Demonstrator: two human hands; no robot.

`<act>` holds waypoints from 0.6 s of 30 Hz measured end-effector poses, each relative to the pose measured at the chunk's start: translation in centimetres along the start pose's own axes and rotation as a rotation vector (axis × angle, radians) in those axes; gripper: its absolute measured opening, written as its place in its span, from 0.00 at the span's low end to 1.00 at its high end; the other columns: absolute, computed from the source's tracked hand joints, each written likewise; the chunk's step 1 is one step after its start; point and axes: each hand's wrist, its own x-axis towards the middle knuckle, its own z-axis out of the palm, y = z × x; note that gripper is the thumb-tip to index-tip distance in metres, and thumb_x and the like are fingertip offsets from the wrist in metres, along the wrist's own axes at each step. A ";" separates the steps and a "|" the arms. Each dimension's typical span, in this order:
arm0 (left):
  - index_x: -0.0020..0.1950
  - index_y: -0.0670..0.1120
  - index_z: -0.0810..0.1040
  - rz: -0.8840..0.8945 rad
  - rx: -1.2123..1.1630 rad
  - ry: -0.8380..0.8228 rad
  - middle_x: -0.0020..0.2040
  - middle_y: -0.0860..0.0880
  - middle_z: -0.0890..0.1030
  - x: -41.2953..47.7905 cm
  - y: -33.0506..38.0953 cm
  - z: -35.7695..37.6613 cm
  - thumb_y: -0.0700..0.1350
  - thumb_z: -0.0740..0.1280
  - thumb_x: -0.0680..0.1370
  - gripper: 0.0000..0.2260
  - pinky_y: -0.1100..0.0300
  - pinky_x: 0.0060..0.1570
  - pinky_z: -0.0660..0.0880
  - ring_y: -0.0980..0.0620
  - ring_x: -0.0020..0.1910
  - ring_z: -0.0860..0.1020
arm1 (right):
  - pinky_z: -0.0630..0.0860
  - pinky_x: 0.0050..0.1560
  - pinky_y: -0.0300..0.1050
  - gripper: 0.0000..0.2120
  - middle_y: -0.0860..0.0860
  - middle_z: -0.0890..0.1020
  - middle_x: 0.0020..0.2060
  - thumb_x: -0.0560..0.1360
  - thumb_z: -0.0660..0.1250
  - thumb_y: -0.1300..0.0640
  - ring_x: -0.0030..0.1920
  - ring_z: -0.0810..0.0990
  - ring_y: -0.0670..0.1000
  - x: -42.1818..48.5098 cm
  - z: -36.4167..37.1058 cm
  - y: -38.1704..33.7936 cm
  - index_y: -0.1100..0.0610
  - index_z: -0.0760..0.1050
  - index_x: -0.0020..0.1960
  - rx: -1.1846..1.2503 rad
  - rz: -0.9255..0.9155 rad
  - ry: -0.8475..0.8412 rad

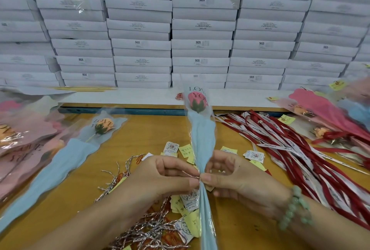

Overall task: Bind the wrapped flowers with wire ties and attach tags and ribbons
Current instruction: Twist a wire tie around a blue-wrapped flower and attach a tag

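A wrapped flower, a pink bud in a clear "LOVE YOU" sleeve with light blue paper, stands upright in front of me. A silver wire tie crosses its pinched neck. My left hand pinches the tie's left end, thumb and fingers curled. My right hand grips the sleeve's neck and the tie from the right. Loose silver wire ties lie below my left forearm. Small white and yellow tags are scattered around. Red and white ribbons spread to the right.
A blue-wrapped flower lies on the wooden table at left, beside a pile of pink-wrapped flowers. More pink and blue wrapped flowers lie at far right. Stacked white boxes form a wall behind.
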 end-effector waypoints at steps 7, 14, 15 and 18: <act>0.44 0.42 0.86 0.025 -0.070 0.042 0.41 0.40 0.85 0.0 -0.3 0.4 0.46 0.77 0.63 0.12 0.64 0.41 0.80 0.49 0.41 0.85 | 0.77 0.37 0.36 0.08 0.48 0.80 0.39 0.69 0.74 0.62 0.38 0.80 0.45 0.2 -0.2 0.3 0.51 0.83 0.45 0.010 -0.013 -0.024; 0.40 0.42 0.86 0.017 -0.053 0.056 0.39 0.39 0.85 0.4 -0.7 0.1 0.47 0.77 0.62 0.11 0.64 0.37 0.79 0.50 0.36 0.83 | 0.81 0.42 0.39 0.08 0.49 0.83 0.43 0.69 0.73 0.62 0.43 0.83 0.48 0.4 -0.3 0.5 0.51 0.84 0.44 0.055 -0.044 -0.074; 0.40 0.42 0.86 0.013 -0.062 0.054 0.39 0.39 0.85 0.4 -0.7 0.0 0.46 0.78 0.62 0.11 0.64 0.36 0.79 0.51 0.36 0.83 | 0.81 0.42 0.40 0.08 0.50 0.83 0.43 0.69 0.73 0.63 0.44 0.84 0.49 0.5 -0.4 0.5 0.52 0.84 0.45 0.069 -0.041 -0.072; 0.39 0.41 0.85 -0.003 -0.118 0.058 0.38 0.38 0.84 0.4 -0.6 0.1 0.44 0.78 0.61 0.11 0.64 0.35 0.79 0.50 0.36 0.84 | 0.82 0.44 0.41 0.09 0.52 0.84 0.46 0.69 0.72 0.63 0.47 0.84 0.51 0.6 -0.7 0.6 0.54 0.85 0.47 0.095 -0.042 -0.068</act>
